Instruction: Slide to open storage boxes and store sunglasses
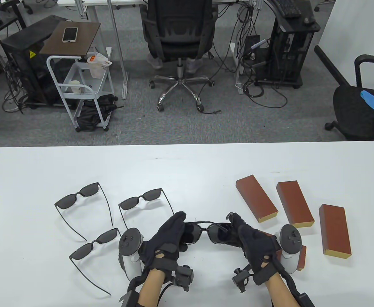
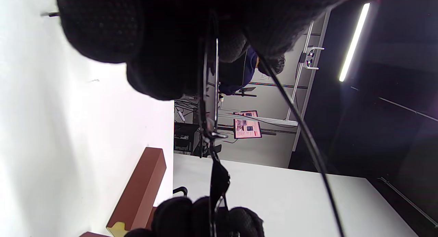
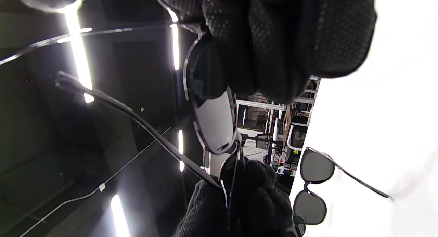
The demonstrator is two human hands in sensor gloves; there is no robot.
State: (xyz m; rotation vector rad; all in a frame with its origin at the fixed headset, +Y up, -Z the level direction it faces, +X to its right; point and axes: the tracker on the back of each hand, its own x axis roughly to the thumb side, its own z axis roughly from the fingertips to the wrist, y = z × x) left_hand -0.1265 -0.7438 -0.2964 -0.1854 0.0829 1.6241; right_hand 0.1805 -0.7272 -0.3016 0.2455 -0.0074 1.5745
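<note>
Standing in an office room, the white table (image 1: 187, 166) holds brown boxes (image 1: 256, 198) right, while left hand (image 1: 169, 235) and right hand (image 1: 254, 244) each grip dark sunglasses (image 1: 207, 233).

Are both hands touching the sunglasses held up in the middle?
Touching. The table view shows the left hand and right hand each gripping one end of the sunglasses.

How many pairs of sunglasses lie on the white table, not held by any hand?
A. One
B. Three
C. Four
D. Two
B. Three pairs lie open on the table: one far left, one nearer the centre and one in front. A fourth pair is held up between the left hand and the right hand.
</note>
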